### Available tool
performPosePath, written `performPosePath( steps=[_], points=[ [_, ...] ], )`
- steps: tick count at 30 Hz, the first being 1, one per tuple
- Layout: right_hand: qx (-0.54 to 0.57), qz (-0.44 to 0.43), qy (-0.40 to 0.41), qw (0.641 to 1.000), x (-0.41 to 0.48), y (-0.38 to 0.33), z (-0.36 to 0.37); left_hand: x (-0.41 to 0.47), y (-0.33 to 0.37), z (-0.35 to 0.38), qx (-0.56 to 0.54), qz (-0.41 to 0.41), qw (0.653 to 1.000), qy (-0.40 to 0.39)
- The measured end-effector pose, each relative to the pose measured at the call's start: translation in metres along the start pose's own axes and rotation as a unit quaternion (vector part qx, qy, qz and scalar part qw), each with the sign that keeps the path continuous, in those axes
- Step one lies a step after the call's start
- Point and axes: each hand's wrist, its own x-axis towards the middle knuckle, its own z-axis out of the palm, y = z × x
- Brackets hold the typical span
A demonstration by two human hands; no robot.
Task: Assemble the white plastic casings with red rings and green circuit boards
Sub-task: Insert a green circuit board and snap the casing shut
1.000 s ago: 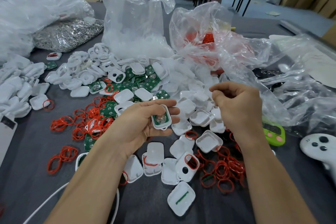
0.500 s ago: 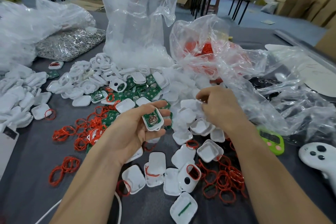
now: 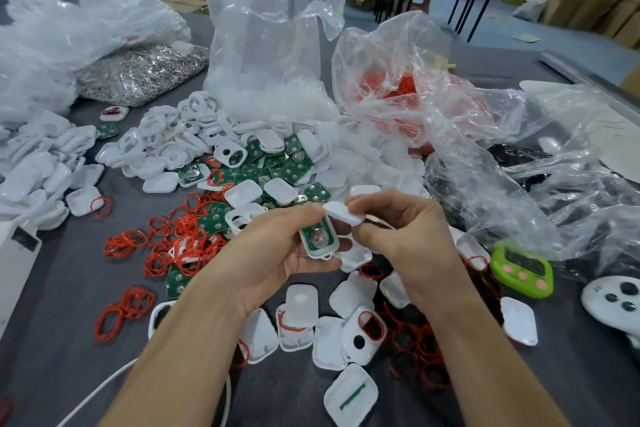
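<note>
Over grey table (image 3: 69, 288) strewn with loose casings (image 3: 301, 305), red rings (image 3: 162, 243) and green boards (image 3: 287, 167): gripping casing half (image 3: 318, 238), board seated inside, in curled left hand (image 3: 273, 253) above the clutter. Pinching white lid (image 3: 343, 212) in fingertips of right hand (image 3: 408, 239), just above that half's far end.

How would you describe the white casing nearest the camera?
On the dark grey table, look near the bottom edge between the person's forearms. The rounded white plastic casing there lies just below the cluster of other casings. Only it shows a thin green strip.
</note>
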Motion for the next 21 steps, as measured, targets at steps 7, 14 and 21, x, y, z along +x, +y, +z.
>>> performPosePath(
  steps=[7,14,21],
  points=[
    [-0.113,-0.013,-0.022,0.993,-0.002,-0.001,-0.005,0.000,-0.001,-0.002,0.017,0.020,1.000,-0.001],
    [-0.211,-0.011,-0.056,0.976,-0.005,-0.009,-0.001,-0.001,-0.002,0.001,0.020,0.001,1.000,-0.011],
    [-0.173,-0.010,-0.072,0.982,-0.004,-0.006,-0.005,0.001,-0.003,0.000,0.032,0.002,0.999,-0.011]
  ],
)
